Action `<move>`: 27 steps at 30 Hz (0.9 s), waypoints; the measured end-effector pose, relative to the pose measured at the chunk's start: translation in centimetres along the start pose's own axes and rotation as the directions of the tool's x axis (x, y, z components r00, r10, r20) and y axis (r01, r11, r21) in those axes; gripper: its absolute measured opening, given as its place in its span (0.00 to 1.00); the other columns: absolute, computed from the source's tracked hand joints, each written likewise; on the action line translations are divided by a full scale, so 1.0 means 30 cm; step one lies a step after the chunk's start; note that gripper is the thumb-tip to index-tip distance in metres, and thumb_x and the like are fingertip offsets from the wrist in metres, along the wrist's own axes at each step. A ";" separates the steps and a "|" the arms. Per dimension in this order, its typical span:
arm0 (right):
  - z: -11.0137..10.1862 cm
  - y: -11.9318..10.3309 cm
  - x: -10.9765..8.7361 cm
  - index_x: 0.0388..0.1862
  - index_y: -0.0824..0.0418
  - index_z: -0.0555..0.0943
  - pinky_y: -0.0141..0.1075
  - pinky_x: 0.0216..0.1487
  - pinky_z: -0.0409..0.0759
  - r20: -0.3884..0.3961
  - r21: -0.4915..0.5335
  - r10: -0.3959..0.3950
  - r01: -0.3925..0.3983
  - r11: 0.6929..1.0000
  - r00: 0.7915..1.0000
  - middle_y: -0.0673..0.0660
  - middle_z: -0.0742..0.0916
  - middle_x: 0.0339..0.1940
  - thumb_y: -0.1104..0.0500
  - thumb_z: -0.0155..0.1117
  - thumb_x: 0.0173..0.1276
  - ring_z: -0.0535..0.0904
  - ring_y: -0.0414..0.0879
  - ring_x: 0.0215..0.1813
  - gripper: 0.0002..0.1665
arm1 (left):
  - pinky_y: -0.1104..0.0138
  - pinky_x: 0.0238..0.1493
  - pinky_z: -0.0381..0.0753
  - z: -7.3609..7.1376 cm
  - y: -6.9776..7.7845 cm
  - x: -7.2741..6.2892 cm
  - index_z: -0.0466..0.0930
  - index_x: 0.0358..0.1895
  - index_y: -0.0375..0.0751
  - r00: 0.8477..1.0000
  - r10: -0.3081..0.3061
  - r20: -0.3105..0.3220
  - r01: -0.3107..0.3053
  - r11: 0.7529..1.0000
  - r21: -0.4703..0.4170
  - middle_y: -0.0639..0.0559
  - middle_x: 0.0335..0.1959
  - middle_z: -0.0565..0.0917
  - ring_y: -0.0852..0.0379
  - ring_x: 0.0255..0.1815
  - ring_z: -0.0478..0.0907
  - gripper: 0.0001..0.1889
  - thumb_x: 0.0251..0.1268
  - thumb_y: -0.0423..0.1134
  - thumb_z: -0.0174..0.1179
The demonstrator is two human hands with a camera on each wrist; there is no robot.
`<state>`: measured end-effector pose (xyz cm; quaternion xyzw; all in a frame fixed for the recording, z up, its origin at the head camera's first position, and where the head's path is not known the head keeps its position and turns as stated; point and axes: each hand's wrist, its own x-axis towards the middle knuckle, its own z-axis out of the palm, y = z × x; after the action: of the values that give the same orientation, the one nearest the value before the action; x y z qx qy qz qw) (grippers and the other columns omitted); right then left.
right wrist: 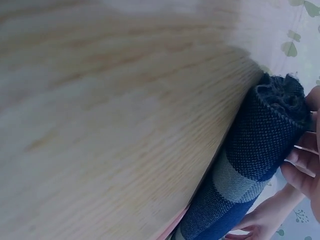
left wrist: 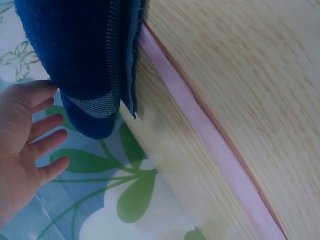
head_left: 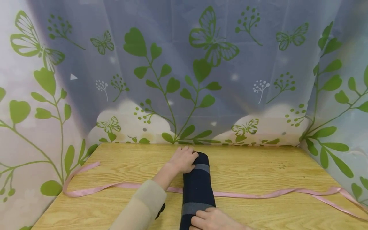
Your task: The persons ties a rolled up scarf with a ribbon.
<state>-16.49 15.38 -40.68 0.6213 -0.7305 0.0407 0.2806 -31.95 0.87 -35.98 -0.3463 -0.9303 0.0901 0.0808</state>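
A dark blue woven cloth (head_left: pixel 197 187) with grey stripes lies rolled up, lengthwise away from me, across the table. My left hand (head_left: pixel 183 159) is at its far end, fingertips on the roll's upper left side; in the left wrist view this hand (left wrist: pixel 25 140) has its fingers spread, with the thumb side against the cloth. At the near end my right hand (head_left: pixel 214 219) rests on the roll beside a grey stripe. The right wrist view shows the spiral end of the rolled cloth (right wrist: pixel 265 130), with the right hand's fingers (right wrist: pixel 302 160) loosely extended along it.
A long pink ribbon (head_left: pixel 244 194) runs crosswise over the wooden table (head_left: pixel 258 169), passing beneath the roll, with its ends curving at left and right. A printed curtain (head_left: pixel 184 105) with green leaves and butterflies borders the back and sides.
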 end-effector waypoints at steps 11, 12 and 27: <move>0.000 -0.001 0.007 0.33 0.46 0.76 0.17 0.24 0.49 0.013 0.019 0.018 -0.019 1.000 1.000 0.42 0.72 0.28 0.52 0.54 0.68 0.58 0.31 0.25 0.05 | 0.59 0.45 0.70 0.000 -0.007 -0.031 0.81 0.40 0.53 0.998 0.061 -0.029 -0.060 0.998 0.034 0.56 0.38 0.77 0.55 0.42 0.73 0.12 0.60 0.53 0.59; -0.002 -0.003 0.009 0.33 0.47 0.77 0.17 0.24 0.49 0.021 0.030 0.028 -0.029 0.999 0.999 0.42 0.72 0.27 0.52 0.54 0.68 0.58 0.31 0.25 0.05 | 0.59 0.45 0.71 0.000 -0.007 -0.033 0.81 0.38 0.53 0.998 0.065 -0.023 -0.064 0.997 0.040 0.56 0.35 0.76 0.55 0.40 0.73 0.11 0.61 0.53 0.59; -0.044 0.046 0.001 0.33 0.52 0.80 0.15 0.28 0.57 -0.024 0.122 0.109 -0.106 0.987 0.994 0.43 0.74 0.25 0.54 0.61 0.65 0.62 0.31 0.25 0.04 | 0.70 0.25 0.62 -0.003 -0.034 -0.073 0.72 0.19 0.49 0.997 0.073 -0.032 -0.078 0.974 -0.211 0.60 0.15 0.67 0.63 0.17 0.61 0.14 0.63 0.40 0.59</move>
<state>-17.32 16.20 -39.16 0.5961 -0.7547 0.1093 0.2510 -30.94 -1.32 -35.85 -0.3891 -0.9197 -0.0110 0.0511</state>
